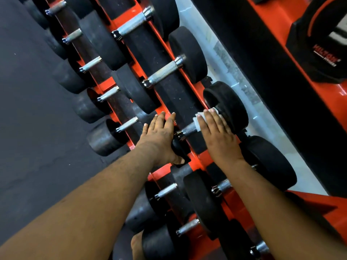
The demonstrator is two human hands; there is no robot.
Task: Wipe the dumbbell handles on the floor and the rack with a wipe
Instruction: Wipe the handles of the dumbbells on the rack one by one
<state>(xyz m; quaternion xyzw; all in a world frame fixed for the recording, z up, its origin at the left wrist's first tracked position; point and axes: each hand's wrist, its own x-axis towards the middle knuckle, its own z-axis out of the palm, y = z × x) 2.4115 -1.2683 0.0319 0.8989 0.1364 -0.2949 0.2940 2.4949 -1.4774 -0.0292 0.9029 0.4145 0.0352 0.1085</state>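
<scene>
An orange rack (pixel 197 162) holds rows of black dumbbells with knurled chrome handles. My right hand (pixel 216 136) presses a white wipe (pixel 199 118) onto the handle (pixel 188 129) of a dumbbell on the upper tier, next to its far black head (pixel 231 104). My left hand (pixel 161 136) lies flat with fingers spread over that dumbbell's near head (pixel 178 147), thumb curled under it. Part of the handle shows bare between my hands; the rest is under the wipe.
More dumbbells fill the upper tier (pixel 165 72) and lower tier (pixel 109 94) above and below my hands. Dark rubber floor (pixel 28 109) lies to the left. A pale strip of floor (pixel 234 62) and a black-and-orange machine (pixel 319 53) sit at the right.
</scene>
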